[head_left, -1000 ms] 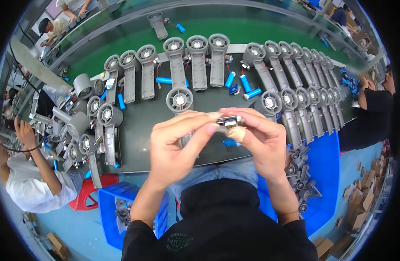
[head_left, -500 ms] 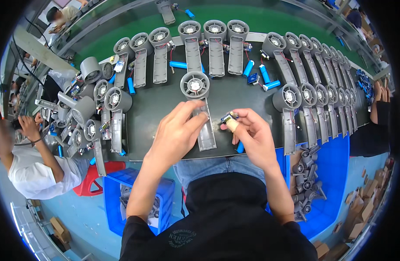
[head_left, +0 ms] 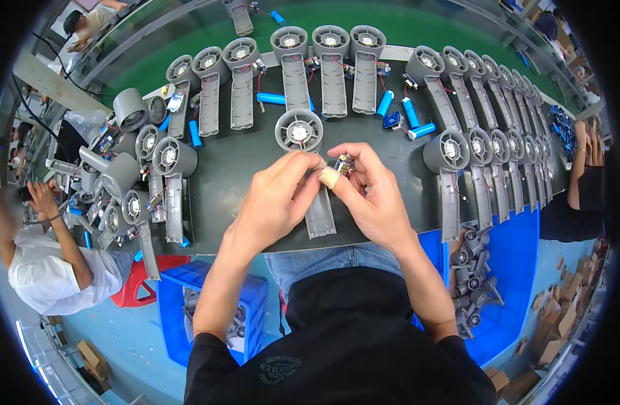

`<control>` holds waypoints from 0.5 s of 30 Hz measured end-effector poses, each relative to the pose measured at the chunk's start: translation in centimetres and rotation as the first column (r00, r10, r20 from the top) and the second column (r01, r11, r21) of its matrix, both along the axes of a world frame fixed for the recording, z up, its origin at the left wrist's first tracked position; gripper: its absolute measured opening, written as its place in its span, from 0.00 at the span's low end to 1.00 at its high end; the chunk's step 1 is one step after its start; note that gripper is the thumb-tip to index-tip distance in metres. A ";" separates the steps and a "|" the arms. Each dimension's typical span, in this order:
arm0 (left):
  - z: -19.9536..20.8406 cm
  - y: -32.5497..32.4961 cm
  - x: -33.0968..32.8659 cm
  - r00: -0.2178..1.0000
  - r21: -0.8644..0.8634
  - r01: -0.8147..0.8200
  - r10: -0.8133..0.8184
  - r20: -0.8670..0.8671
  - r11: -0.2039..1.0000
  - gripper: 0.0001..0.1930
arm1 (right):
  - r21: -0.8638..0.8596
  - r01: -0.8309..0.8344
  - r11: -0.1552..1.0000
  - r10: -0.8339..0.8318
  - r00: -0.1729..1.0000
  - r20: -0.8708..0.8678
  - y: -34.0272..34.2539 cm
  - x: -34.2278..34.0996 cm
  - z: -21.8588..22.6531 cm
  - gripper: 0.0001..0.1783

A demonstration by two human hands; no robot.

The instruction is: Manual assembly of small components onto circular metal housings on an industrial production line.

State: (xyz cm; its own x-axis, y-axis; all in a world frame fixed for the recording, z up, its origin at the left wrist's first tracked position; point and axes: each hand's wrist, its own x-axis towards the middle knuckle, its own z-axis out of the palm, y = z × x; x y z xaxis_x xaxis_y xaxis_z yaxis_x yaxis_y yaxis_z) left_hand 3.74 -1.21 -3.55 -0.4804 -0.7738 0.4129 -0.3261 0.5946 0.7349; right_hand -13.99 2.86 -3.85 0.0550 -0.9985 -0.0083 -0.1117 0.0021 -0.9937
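In front of me lies a grey fan housing [head_left: 299,129] with a round fan and an open handle shell [head_left: 320,219] pointing toward me. My right hand [head_left: 374,196] pinches a small circuit board [head_left: 344,164] with thin red wires, just right of the handle's upper end. A tan wrap covers that thumb's tip. My left hand [head_left: 273,196] is closed over the handle, thumb and forefinger pressed together and meeting the right thumb. What sits between the left fingertips is too small and covered to make out.
Rows of similar grey fan housings [head_left: 331,42] stand along the far side and right. Blue cylindrical batteries [head_left: 385,103] lie among them. Loose parts crowd the left, beside a seated person [head_left: 64,270]. Blue bins [head_left: 519,270] stand below the table edge.
My right hand has moved left and up with the circuit board, bringing it against my left fingertips. The left fingers have drawn together. The blue battery below my right hand no longer shows.
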 end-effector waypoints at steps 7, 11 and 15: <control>0.0 -0.3 0.0 0.995 0.135 -0.001 0.015 -0.101 0.991 0.06 | 0.047 -0.047 0.998 0.036 0.976 0.214 -0.4 0.0 -0.5 0.12; -0.3 -0.4 0.0 0.990 0.180 -0.007 0.032 -0.137 0.984 0.06 | 0.065 -0.037 0.997 0.023 0.978 0.206 -0.3 0.0 -0.6 0.12; 0.3 -0.1 -0.4 0.993 0.193 -0.052 0.072 -0.095 0.980 0.05 | 0.096 0.027 0.995 -0.036 0.994 0.099 0.4 -0.7 -0.4 0.16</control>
